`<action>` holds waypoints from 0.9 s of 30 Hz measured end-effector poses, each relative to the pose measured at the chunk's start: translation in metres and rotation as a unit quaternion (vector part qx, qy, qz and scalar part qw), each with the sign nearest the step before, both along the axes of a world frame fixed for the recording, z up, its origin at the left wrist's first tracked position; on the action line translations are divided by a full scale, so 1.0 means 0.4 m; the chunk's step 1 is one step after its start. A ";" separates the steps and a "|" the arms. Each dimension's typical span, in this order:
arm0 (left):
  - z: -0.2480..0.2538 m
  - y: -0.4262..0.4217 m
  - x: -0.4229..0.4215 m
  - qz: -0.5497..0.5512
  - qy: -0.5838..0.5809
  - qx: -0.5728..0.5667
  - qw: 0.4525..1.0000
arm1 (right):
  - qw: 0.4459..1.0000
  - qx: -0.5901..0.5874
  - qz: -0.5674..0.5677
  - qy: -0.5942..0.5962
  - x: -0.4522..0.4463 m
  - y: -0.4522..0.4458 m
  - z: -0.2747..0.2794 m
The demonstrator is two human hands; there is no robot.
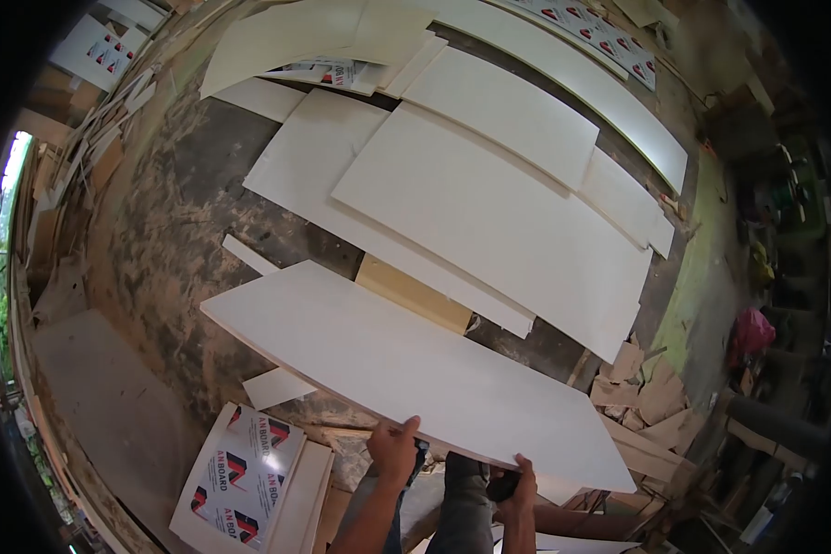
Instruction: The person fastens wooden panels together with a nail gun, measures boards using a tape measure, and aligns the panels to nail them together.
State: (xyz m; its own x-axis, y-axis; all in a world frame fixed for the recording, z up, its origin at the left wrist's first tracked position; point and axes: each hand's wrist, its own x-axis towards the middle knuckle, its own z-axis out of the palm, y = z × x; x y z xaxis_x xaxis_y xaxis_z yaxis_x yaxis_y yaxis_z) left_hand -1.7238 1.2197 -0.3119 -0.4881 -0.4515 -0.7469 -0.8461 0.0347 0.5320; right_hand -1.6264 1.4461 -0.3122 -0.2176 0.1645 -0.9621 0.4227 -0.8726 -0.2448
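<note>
A long white board [415,369] lies tilted across the lower middle of the head view, its near edge close to my body. My left hand [394,450] is closed on that near edge, thumb on top. Farther right along the same edge, my right hand [521,485] also grips the board, with the fingers partly hidden beneath it. Beyond the board, a yellowish strip [415,294] and a large white panel [499,222] lie on the floor. My legs show between my two hands.
More white panels [508,111] overlap at the back. Printed boards [245,475] lie at the lower left. Broken scraps [660,392] are piled at the right, near a pink bag [754,331]. A narrow white offcut [247,254] rests on the stained floor [166,231].
</note>
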 end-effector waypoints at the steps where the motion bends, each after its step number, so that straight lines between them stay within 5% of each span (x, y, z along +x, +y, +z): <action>1: -0.009 0.012 0.003 0.002 -0.001 -0.002 1.000 | 0.999 0.033 -0.032 -0.012 -0.018 0.009 -0.009; 17: -0.009 -0.001 -0.185 -0.225 0.070 -0.035 0.971 | 0.992 0.116 -0.041 0.001 -0.184 0.072 -0.060; 20: -0.047 -0.050 -0.196 -0.103 0.032 0.046 0.993 | 0.993 0.114 -0.004 -0.018 -0.184 0.098 -0.075; 22: -0.044 -0.083 -0.227 0.043 0.113 0.037 0.992 | 0.994 0.111 0.012 -0.019 -0.185 0.108 -0.076; 25: -0.020 -0.118 -0.275 0.049 0.146 -0.035 0.987 | 0.995 0.095 -0.019 -0.016 -0.184 0.110 -0.072; 27: -0.033 -0.127 -0.292 0.081 0.126 0.024 0.988 | 0.995 0.088 -0.038 -0.007 -0.187 0.095 -0.055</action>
State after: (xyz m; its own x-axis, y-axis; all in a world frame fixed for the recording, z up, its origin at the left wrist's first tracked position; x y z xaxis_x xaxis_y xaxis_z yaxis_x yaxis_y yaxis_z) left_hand -1.8407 1.1688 -0.3251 -0.5862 -0.5057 -0.6330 -0.6786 -0.1203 0.7246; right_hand -1.7013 1.4840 -0.3343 -0.1840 0.3454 -0.9202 0.3618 -0.8467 -0.3902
